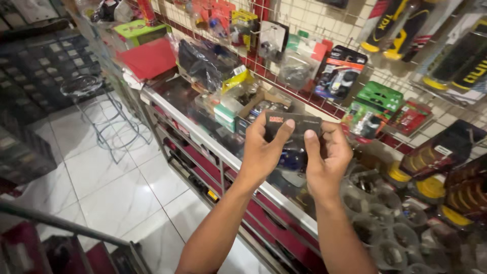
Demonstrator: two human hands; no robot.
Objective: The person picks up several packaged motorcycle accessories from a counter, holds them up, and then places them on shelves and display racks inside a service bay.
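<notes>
Both hands held one small dark packet (293, 127) up in the air, over the edge of a glass counter (203, 139). The left hand (264, 152) pinched the packet's left side, with its thumb pressed flat on the front and its fingers curled behind. The right hand (328, 155) pinched the right side the same way, thumb on the front, fingers behind. The packet had a dark card on top and something blue in clear plastic below.

Just behind the grip sat an open cardboard box (264, 104) full of small parts. Farther back, a wire rack (304, 30) on the wall held many hanging packs. To the right of the hands stood clear plastic cups (378, 213). Far to the left, a round metal stool (83, 89) stood on the white tiled floor (122, 187).
</notes>
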